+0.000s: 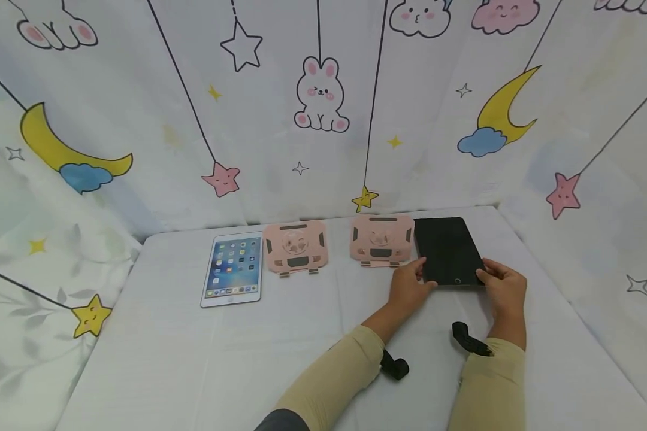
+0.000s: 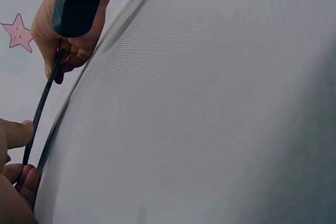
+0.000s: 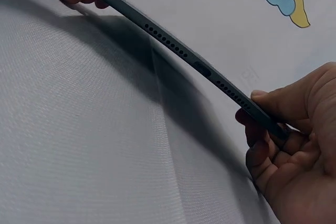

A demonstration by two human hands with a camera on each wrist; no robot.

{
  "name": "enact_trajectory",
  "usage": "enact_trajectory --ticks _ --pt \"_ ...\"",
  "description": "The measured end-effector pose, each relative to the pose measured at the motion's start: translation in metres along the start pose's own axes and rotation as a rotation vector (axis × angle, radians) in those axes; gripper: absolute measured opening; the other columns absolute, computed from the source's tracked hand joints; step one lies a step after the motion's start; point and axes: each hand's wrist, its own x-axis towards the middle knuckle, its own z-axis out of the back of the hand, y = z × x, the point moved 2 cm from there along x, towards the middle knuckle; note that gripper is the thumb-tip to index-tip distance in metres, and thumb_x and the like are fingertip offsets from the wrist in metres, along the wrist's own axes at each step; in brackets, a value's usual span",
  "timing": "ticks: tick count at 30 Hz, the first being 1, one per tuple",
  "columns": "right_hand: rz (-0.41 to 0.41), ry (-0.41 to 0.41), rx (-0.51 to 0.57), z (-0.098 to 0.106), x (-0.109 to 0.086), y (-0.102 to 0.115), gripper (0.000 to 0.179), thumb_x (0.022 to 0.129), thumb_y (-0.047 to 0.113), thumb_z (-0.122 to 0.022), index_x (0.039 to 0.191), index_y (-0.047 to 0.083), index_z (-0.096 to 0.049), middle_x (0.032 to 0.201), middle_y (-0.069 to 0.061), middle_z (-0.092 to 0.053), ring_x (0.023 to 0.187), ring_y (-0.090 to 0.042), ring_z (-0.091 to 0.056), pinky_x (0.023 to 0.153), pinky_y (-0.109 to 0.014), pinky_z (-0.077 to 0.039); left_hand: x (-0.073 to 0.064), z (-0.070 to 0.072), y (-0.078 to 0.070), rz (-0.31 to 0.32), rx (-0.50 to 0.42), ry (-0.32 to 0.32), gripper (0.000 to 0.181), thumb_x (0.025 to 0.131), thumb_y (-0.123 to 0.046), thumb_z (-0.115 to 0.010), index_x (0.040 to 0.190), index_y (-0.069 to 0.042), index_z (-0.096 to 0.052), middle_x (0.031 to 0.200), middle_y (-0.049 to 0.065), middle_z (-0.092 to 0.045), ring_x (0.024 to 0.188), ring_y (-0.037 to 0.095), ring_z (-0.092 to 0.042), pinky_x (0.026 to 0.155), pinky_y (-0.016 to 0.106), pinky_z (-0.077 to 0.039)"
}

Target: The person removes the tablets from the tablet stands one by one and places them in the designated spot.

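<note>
A black tablet with a dark screen is held by both hands at the right back of the table. My left hand pinches its left edge, thumb on top and fingers beneath. At the right edge, my right hand grips the near corner the same way. The right wrist view shows the tablet's side edge with speaker holes and a port, raised off the cloth above its shadow. Just left of the tablet lies a pink tablet case, close to my left hand.
Another pink case lies further left, beside a white tablet with its screen lit. A white cloth covers the table. Behind it hangs a printed curtain. Black camera mounts stick out from both wrists.
</note>
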Motion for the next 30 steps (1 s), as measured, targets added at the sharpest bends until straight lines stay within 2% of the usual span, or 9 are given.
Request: enact_trajectory --ticks 6,9,11,13,16,20,23,30 --pt "0.050 -0.040 -0.155 0.002 0.001 -0.003 0.044 0.094 0.015 -0.072 0.137 0.006 -0.065 0.076 0.035 -0.056 0.082 0.015 -0.051 0.071 -0.003 -0.044 -0.001 -0.003 -0.002 -0.035 0.113 -0.006 0.053 0.085 -0.020 -0.084 0.136 -0.014 -0.067 0.105 0.004 -0.075 0.089 0.006 -0.062 0.077 0.014 -0.049" --pt "0.055 -0.071 -0.272 0.004 0.001 -0.004 0.043 0.094 0.025 -0.072 0.135 0.012 -0.068 0.079 0.037 -0.062 0.081 0.018 -0.051 0.085 -0.010 -0.048 -0.003 -0.004 -0.004 -0.040 0.180 -0.001 0.050 0.087 -0.024 -0.083 0.134 -0.018 -0.068 0.100 0.000 -0.072 0.084 0.003 -0.055 0.071 0.014 -0.042" --pt "0.049 -0.084 -0.329 0.003 0.001 -0.004 0.043 0.094 0.030 -0.072 0.134 0.017 -0.068 0.093 0.033 -0.071 0.094 0.010 -0.062 0.099 -0.018 -0.049 -0.004 -0.005 -0.005 -0.042 0.215 -0.003 0.048 0.087 -0.026 -0.082 0.133 -0.021 -0.068 0.098 -0.003 -0.071 0.084 0.003 -0.053 0.070 0.015 -0.041" --pt "0.045 -0.089 -0.356 0.002 0.001 -0.004 0.043 0.094 0.032 -0.071 0.135 0.019 -0.068 0.111 0.022 -0.074 0.114 -0.003 -0.066 0.112 -0.029 -0.045 -0.003 -0.006 -0.005 -0.052 0.236 -0.010 0.048 0.087 -0.027 -0.082 0.133 -0.022 -0.068 0.099 -0.003 -0.072 0.087 0.004 -0.055 0.072 0.015 -0.043" --pt "0.034 -0.094 -0.362 0.001 0.000 -0.004 0.044 0.095 0.030 -0.070 0.137 0.016 -0.066 0.126 0.004 -0.070 0.140 -0.024 -0.052 0.121 -0.038 -0.035 -0.004 -0.009 -0.002 -0.069 0.284 -0.012 0.049 0.087 -0.030 -0.082 0.133 -0.023 -0.068 0.107 -0.004 -0.075 0.096 0.008 -0.061 0.079 0.017 -0.049" --pt "0.030 -0.112 -0.373 -0.001 -0.004 -0.006 0.043 0.095 0.025 -0.070 0.136 0.011 -0.066 0.129 -0.007 -0.068 0.142 -0.032 -0.049 0.123 -0.043 -0.031 -0.008 -0.014 0.003 -0.083 0.344 0.014 0.050 0.087 -0.033 -0.082 0.134 -0.023 -0.067 0.119 -0.005 -0.075 0.105 0.011 -0.064 0.088 0.019 -0.052" --pt "0.043 -0.124 -0.373 -0.002 -0.004 -0.010 0.043 0.095 0.023 -0.071 0.136 0.010 -0.066 0.130 -0.012 -0.068 0.140 -0.032 -0.051 0.122 -0.043 -0.033 -0.010 -0.016 0.004 -0.098 0.366 0.018 0.047 0.087 -0.032 -0.082 0.132 -0.023 -0.069 0.121 -0.006 -0.075 0.108 0.010 -0.064 0.093 0.019 -0.051" --pt "0.054 -0.131 -0.363 -0.007 0.006 -0.011 0.045 0.093 0.023 -0.073 0.136 0.011 -0.067 0.123 -0.005 -0.074 0.136 -0.028 -0.055 0.120 -0.040 -0.037 -0.005 -0.014 0.002 -0.130 0.395 -0.022 0.040 0.087 -0.030 -0.082 0.125 -0.020 -0.073 0.120 -0.009 -0.075 0.109 0.008 -0.065 0.096 0.017 -0.049"
